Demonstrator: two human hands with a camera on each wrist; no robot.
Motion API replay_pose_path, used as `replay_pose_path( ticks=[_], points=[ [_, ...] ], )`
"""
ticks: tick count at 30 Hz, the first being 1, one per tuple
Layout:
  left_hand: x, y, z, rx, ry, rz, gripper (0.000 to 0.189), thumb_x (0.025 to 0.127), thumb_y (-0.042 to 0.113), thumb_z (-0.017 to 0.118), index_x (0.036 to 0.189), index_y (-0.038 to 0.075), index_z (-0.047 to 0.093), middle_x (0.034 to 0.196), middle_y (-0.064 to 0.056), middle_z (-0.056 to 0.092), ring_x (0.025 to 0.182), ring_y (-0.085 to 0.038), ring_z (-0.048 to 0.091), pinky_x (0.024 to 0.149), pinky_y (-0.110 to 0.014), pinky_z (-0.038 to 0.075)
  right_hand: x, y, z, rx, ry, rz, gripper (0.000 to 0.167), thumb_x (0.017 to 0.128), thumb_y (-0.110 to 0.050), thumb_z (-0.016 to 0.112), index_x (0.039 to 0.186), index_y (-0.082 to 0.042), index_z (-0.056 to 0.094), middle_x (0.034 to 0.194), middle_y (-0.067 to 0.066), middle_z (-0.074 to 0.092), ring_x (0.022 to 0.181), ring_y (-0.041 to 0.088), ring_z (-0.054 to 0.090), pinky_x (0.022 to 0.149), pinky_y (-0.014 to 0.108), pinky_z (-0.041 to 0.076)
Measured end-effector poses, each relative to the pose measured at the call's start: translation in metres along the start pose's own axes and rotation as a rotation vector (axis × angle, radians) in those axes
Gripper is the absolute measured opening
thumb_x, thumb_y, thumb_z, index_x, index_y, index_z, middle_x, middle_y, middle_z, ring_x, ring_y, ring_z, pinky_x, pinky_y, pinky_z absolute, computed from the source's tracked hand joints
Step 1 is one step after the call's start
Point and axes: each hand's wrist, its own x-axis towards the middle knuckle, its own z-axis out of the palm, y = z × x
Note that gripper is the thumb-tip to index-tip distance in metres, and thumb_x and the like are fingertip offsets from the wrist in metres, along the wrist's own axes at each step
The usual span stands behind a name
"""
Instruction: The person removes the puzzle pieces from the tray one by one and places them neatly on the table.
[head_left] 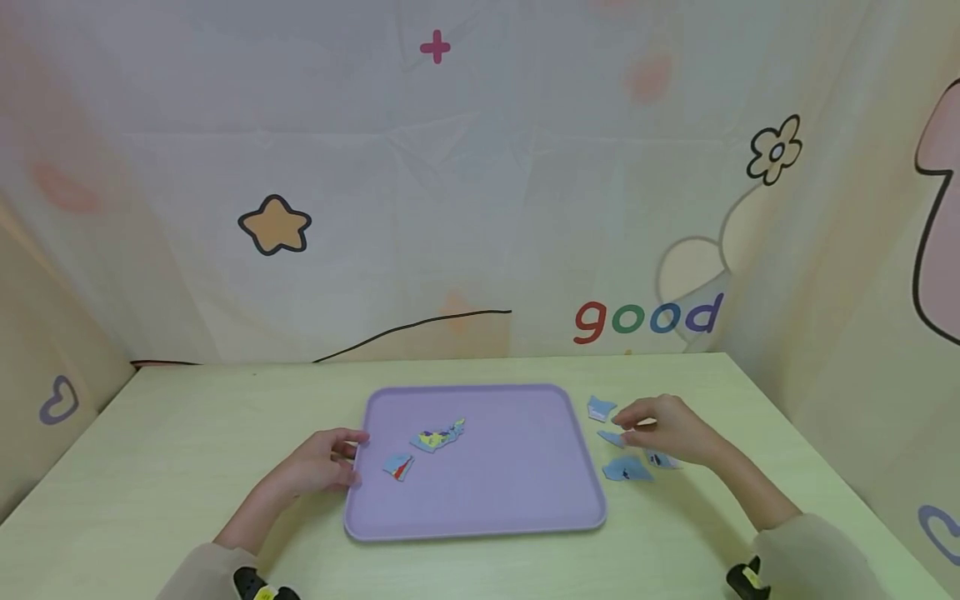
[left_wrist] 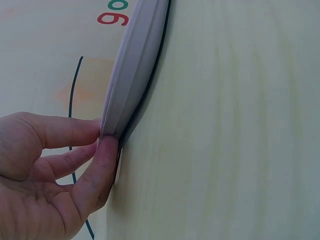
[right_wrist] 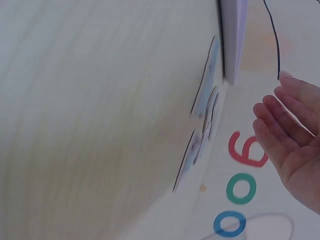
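Observation:
A light purple tray [head_left: 487, 492] lies on the table. My left hand [head_left: 322, 460] holds its left rim, fingertips and thumb against the edge in the left wrist view. On the tray's left half lie a yellow-and-blue puzzle piece [head_left: 437, 438] and a red-and-blue piece [head_left: 400, 467], apart from each other. Right of the tray, my right hand [head_left: 671, 429] hovers over several blue puzzle pieces [head_left: 628, 469], its fingers loosely bent. The right wrist view shows nothing between those fingers. From above, the hand partly covers the small blue piece [head_left: 611, 437] and another piece [head_left: 663, 460].
One more blue piece [head_left: 600, 407] lies beside the tray's upper right side. The pale wooden table [head_left: 225, 417] ends at a printed cloth backdrop [head_left: 480, 208] behind, with cloth on both sides too.

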Motion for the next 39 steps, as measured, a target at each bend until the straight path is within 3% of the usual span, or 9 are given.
replay_pose_path(
  ticks=[5,24,29,39],
  points=[
    [-0.001,0.001,0.001,0.002,0.008,-0.003,0.055,0.071,-0.01,0.064,0.123,-0.01,0.046,0.1,-0.018,0.052,0.08,-0.021,0.052,0.066,-0.033,0.053,0.017,-0.014,0.012,0.076,0.0,0.009,0.028,0.078,-0.004,0.068,0.1,0.012,0.063,0.097,0.022,0.064,0.085,0.026,0.062,0.076,0.033,0.052],
    [-0.001,0.001,0.001,0.002,0.007,-0.012,0.058,0.071,-0.01,0.065,0.125,-0.009,0.045,0.102,-0.018,0.053,0.08,-0.02,0.054,0.067,-0.034,0.053,0.075,-0.061,0.058,0.196,-0.04,-0.041,0.036,0.077,-0.005,0.07,0.108,0.011,0.06,0.107,0.023,0.061,0.099,0.036,0.058,0.086,0.039,0.049],
    [-0.001,0.004,0.0,0.005,0.015,-0.015,0.056,0.071,-0.011,0.064,0.125,-0.008,0.046,0.1,-0.017,0.052,0.079,-0.02,0.053,0.066,-0.033,0.053,0.087,-0.072,0.073,0.126,-0.03,-0.068,0.039,0.075,-0.005,0.072,0.109,0.01,0.061,0.109,0.02,0.062,0.1,0.035,0.057,0.085,0.039,0.049],
    [-0.003,0.005,0.002,0.015,0.006,-0.015,0.056,0.072,-0.01,0.065,0.125,-0.01,0.045,0.1,-0.018,0.052,0.079,-0.021,0.053,0.066,-0.033,0.053,0.105,-0.089,0.104,0.11,-0.043,-0.02,0.047,0.075,-0.013,0.073,0.115,0.008,0.058,0.115,0.017,0.06,0.109,0.034,0.053,0.09,0.042,0.045]
  ],
)
